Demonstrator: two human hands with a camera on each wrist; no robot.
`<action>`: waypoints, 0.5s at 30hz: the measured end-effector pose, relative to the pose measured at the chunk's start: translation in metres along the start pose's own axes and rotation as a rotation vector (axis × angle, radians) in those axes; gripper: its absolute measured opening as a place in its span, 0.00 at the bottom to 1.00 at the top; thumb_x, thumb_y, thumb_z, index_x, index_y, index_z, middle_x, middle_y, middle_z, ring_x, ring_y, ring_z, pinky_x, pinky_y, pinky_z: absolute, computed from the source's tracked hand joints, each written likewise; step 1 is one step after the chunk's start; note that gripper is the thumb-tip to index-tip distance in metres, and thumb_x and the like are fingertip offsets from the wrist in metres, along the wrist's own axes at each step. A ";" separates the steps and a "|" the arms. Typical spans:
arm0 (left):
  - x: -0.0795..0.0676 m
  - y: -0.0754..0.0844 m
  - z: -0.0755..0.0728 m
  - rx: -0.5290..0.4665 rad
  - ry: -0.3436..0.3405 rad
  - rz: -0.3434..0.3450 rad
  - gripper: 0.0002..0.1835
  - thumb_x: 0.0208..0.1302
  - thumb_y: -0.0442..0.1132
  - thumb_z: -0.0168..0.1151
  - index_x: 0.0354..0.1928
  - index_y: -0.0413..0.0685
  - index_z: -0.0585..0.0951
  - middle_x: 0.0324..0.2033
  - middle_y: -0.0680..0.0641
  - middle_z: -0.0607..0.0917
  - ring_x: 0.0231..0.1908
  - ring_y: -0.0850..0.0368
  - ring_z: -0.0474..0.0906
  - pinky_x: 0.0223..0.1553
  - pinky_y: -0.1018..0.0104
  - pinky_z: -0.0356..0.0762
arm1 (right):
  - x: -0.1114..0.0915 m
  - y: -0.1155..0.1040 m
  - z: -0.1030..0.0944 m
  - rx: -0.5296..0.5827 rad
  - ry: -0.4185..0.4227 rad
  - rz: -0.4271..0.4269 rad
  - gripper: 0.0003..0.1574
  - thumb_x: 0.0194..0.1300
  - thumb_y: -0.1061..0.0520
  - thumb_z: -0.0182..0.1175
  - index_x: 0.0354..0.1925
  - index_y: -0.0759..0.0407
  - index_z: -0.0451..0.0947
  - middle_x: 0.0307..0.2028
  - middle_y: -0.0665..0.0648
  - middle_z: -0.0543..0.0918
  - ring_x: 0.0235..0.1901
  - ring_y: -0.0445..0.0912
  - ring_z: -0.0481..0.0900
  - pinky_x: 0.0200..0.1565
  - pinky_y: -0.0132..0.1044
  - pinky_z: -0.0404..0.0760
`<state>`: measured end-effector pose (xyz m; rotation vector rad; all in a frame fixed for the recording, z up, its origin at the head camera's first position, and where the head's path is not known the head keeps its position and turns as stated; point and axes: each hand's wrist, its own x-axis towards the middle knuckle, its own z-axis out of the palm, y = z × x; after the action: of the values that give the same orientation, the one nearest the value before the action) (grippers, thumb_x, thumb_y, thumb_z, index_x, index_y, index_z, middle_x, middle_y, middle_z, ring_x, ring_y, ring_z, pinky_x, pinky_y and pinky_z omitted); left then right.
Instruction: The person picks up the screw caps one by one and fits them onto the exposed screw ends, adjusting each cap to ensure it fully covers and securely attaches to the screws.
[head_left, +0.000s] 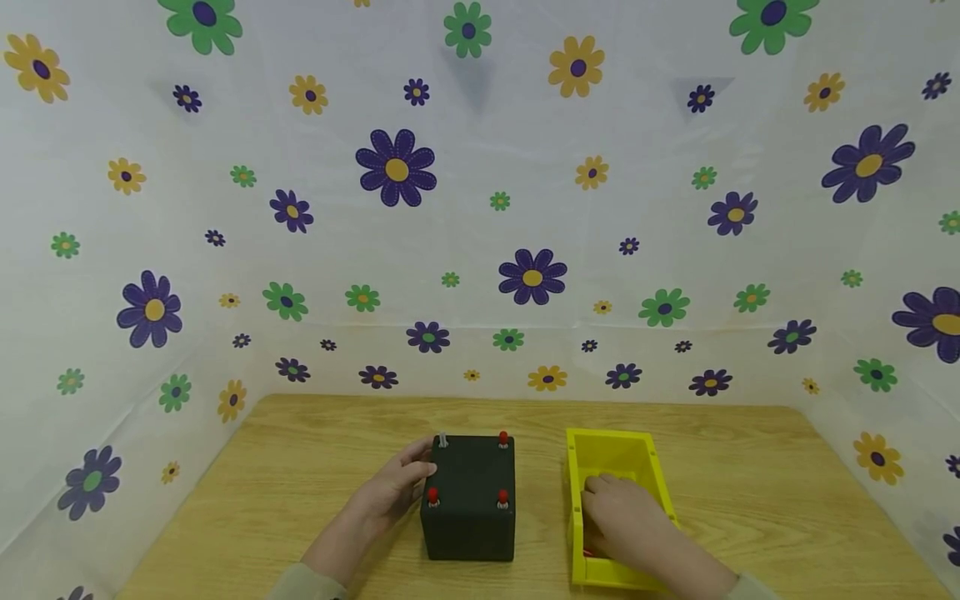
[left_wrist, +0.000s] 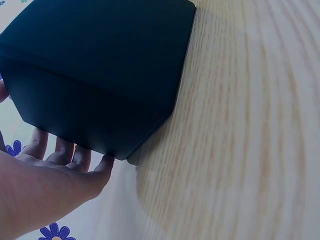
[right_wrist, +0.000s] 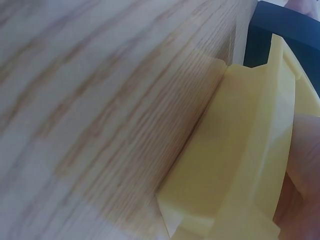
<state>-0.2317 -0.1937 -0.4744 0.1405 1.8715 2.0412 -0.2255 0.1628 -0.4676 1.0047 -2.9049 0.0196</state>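
A black box (head_left: 472, 471) stands on the table, with small metal posts at its top corners. Red caps (head_left: 503, 497) cover three of the posts; the back-left metal post (head_left: 442, 440) is bare. My left hand (head_left: 390, 490) rests against the box's left side; in the left wrist view its fingers (left_wrist: 82, 157) touch that side without wrapping round it. My right hand (head_left: 626, 517) reaches down into a yellow bin (head_left: 611, 442) to the right of the box. Its fingertips are hidden, so what it touches there does not show. A bit of red (head_left: 588, 552) shows beside it.
The wooden table (head_left: 300, 467) extends around the box and bin. A white flower-print sheet (head_left: 465, 225) hangs behind and on both sides. In the right wrist view the bin's outer wall (right_wrist: 210, 145) sits on the wood, a short gap from the box.
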 end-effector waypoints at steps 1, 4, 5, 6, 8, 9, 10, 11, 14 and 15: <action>0.000 0.000 0.000 0.000 -0.001 0.001 0.43 0.72 0.41 0.55 0.83 0.36 0.52 0.69 0.51 0.74 0.56 0.69 0.76 0.67 0.63 0.67 | 0.000 0.000 0.000 0.006 0.006 0.001 0.15 0.62 0.48 0.77 0.37 0.56 0.84 0.31 0.48 0.78 0.31 0.40 0.73 0.38 0.40 0.81; 0.000 0.000 0.000 -0.001 -0.005 0.002 0.43 0.72 0.41 0.55 0.83 0.36 0.52 0.67 0.53 0.75 0.56 0.68 0.76 0.66 0.63 0.68 | -0.001 -0.001 0.001 0.006 0.025 0.001 0.14 0.62 0.50 0.78 0.35 0.56 0.84 0.29 0.47 0.78 0.29 0.40 0.72 0.37 0.39 0.81; 0.001 -0.001 0.000 -0.001 -0.006 0.001 0.43 0.72 0.41 0.55 0.83 0.36 0.52 0.67 0.53 0.75 0.56 0.68 0.76 0.66 0.63 0.67 | -0.001 -0.001 0.001 0.004 0.030 0.001 0.14 0.61 0.50 0.78 0.35 0.56 0.84 0.29 0.47 0.78 0.29 0.39 0.72 0.36 0.39 0.80; 0.001 -0.001 -0.001 0.000 -0.006 0.000 0.43 0.72 0.41 0.55 0.83 0.36 0.52 0.68 0.52 0.75 0.56 0.68 0.76 0.67 0.62 0.67 | -0.001 -0.001 0.001 0.002 0.035 0.000 0.14 0.61 0.50 0.78 0.34 0.56 0.84 0.28 0.47 0.78 0.28 0.39 0.71 0.36 0.39 0.80; 0.001 -0.001 -0.001 0.003 -0.004 -0.004 0.43 0.72 0.41 0.55 0.83 0.36 0.52 0.71 0.48 0.73 0.57 0.68 0.76 0.69 0.59 0.66 | -0.001 -0.001 0.001 -0.002 0.038 -0.004 0.14 0.60 0.50 0.78 0.34 0.56 0.84 0.28 0.47 0.77 0.28 0.39 0.71 0.35 0.38 0.79; 0.001 -0.001 0.000 0.005 -0.003 -0.006 0.43 0.72 0.41 0.55 0.83 0.36 0.52 0.72 0.46 0.72 0.57 0.68 0.75 0.70 0.58 0.65 | -0.001 -0.001 0.001 -0.003 0.038 -0.006 0.14 0.61 0.50 0.78 0.33 0.55 0.83 0.28 0.46 0.77 0.28 0.39 0.70 0.35 0.38 0.79; 0.001 -0.001 0.000 0.007 -0.001 -0.009 0.43 0.72 0.41 0.55 0.83 0.36 0.51 0.74 0.44 0.71 0.58 0.68 0.75 0.72 0.56 0.64 | -0.001 -0.001 0.001 -0.002 0.038 -0.008 0.14 0.60 0.51 0.78 0.33 0.55 0.83 0.27 0.46 0.77 0.27 0.39 0.70 0.34 0.37 0.79; 0.001 -0.001 0.000 0.008 0.000 -0.010 0.43 0.72 0.41 0.55 0.84 0.36 0.51 0.74 0.43 0.70 0.58 0.68 0.75 0.73 0.54 0.63 | -0.001 -0.001 0.001 -0.001 0.037 -0.009 0.14 0.60 0.51 0.78 0.33 0.55 0.83 0.27 0.46 0.77 0.27 0.39 0.70 0.34 0.37 0.78; 0.001 -0.002 0.000 0.004 0.005 -0.012 0.44 0.71 0.41 0.55 0.84 0.36 0.51 0.74 0.44 0.70 0.58 0.68 0.75 0.74 0.53 0.62 | -0.001 -0.001 0.001 0.008 0.027 -0.007 0.14 0.61 0.51 0.78 0.33 0.55 0.83 0.27 0.46 0.76 0.27 0.39 0.69 0.34 0.37 0.77; 0.001 -0.002 0.000 0.002 0.006 -0.011 0.43 0.71 0.41 0.55 0.83 0.35 0.51 0.72 0.46 0.72 0.57 0.68 0.75 0.73 0.54 0.63 | -0.001 -0.001 0.001 0.014 0.022 -0.003 0.13 0.62 0.51 0.78 0.33 0.55 0.83 0.27 0.46 0.76 0.27 0.39 0.68 0.34 0.37 0.77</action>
<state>-0.2326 -0.1931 -0.4762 0.1246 1.8740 2.0344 -0.2242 0.1625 -0.4686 1.0048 -2.8871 0.0513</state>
